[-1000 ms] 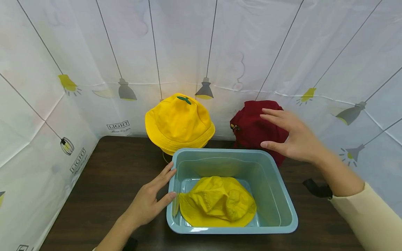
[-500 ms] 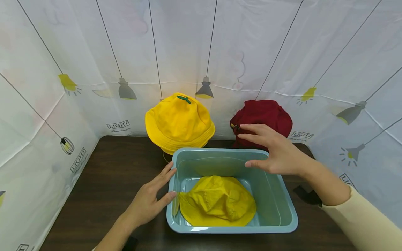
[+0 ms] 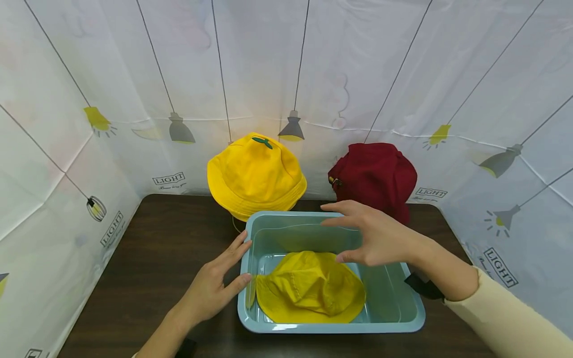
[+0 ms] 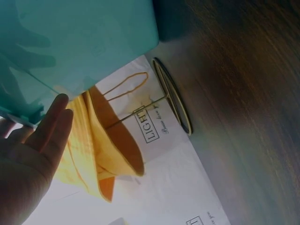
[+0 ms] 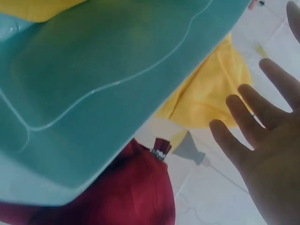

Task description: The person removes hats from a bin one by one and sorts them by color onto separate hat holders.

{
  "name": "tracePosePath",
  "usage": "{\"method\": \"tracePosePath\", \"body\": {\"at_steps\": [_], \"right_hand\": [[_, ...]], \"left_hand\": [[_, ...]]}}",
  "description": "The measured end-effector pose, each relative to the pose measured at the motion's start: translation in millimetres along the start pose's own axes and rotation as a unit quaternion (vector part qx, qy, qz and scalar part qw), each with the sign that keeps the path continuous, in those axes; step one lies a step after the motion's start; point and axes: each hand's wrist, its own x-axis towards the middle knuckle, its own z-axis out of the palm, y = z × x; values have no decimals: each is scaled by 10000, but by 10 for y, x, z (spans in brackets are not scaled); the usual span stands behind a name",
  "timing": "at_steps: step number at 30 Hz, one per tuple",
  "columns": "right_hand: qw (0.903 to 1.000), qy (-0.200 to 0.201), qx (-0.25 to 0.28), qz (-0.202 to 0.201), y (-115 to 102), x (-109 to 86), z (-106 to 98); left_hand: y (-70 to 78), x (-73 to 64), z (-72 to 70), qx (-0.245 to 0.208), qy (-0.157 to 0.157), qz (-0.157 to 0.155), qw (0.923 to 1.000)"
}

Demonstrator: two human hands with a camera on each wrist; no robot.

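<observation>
A yellow bucket hat [image 3: 309, 291] lies inside a light blue plastic basin [image 3: 331, 328] on the dark table. My left hand [image 3: 210, 286] touches the basin's left rim with fingers extended. Over the basin's right half hovers my right hand [image 3: 373, 236], fingers spread and slightly bent, holding nothing. Its thumb tip overlaps the yellow hat's right edge in the head view. Behind the basin stand a brighter yellow hat [image 3: 257, 174] with a green sprout on top and a dark red cap [image 3: 376, 176]. In the left wrist view, the brighter hat [image 4: 103, 145] perches on a metal stand [image 4: 172, 98].
Dark wood table [image 3: 152, 258] extends on both sides of the basin. A white curtain [image 3: 250, 59] printed with hanging lamps encloses the back and sides, close behind the two standing hats. A black strap [image 3: 423, 287] sits at my right wrist.
My right hand has moved left and nearer, from in front of the red cap to over the basin. My left hand and the hats have stayed where they were.
</observation>
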Motion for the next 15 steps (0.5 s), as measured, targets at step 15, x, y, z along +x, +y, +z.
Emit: {"method": "tracePosePath", "body": {"at_steps": [15], "right_hand": [[9850, -1416, 967, 165, -23, 144, 242]], "left_hand": [[-6, 3, 7, -29, 40, 8, 10000]]}}
